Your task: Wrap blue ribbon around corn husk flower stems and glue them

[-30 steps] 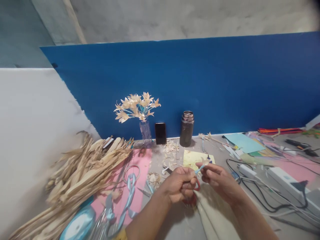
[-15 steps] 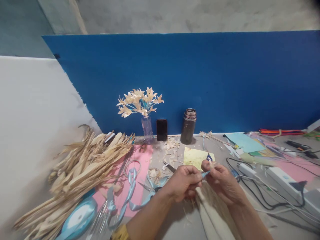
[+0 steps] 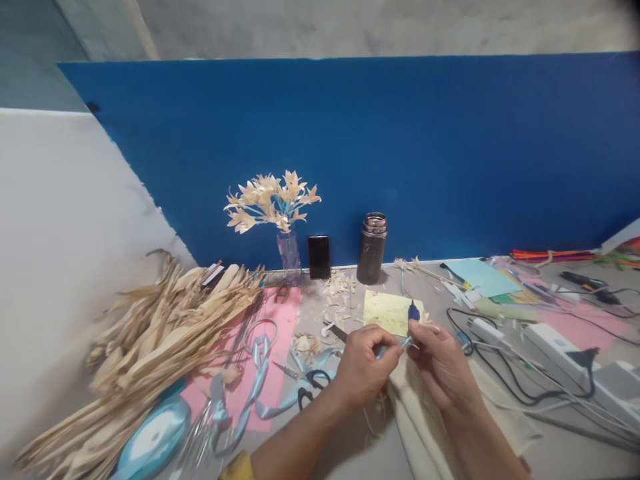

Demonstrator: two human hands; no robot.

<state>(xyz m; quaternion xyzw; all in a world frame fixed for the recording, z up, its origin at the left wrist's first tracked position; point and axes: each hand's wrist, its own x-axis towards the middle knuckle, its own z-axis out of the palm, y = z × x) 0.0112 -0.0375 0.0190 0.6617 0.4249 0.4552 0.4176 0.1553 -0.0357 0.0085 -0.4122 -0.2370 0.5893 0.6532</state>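
Observation:
My left hand [image 3: 364,367] and my right hand [image 3: 440,363] meet over the table's middle and pinch a thin stem wrapped in light blue ribbon [image 3: 395,347] between their fingertips. A small pale husk flower shows at the stem's right end, by my right fingers. Black-handled scissors [image 3: 307,387] lie on the table just left of my left hand, on loose blue ribbon [image 3: 260,383]. Cream cloth [image 3: 425,427] lies under both wrists.
A heap of dried corn husks [image 3: 150,340] fills the left. A ribbon spool [image 3: 153,440] sits front left. A vase of husk flowers [image 3: 280,213], a phone [image 3: 319,257] and a dark flask [image 3: 373,248] stand against the blue board. Cables and power strips [image 3: 555,340] lie right.
The red-handled item seen by my left hand a second ago is out of sight. Black scissors now show left of my hand. Both hands stay together on the stem; the view shifted slightly.

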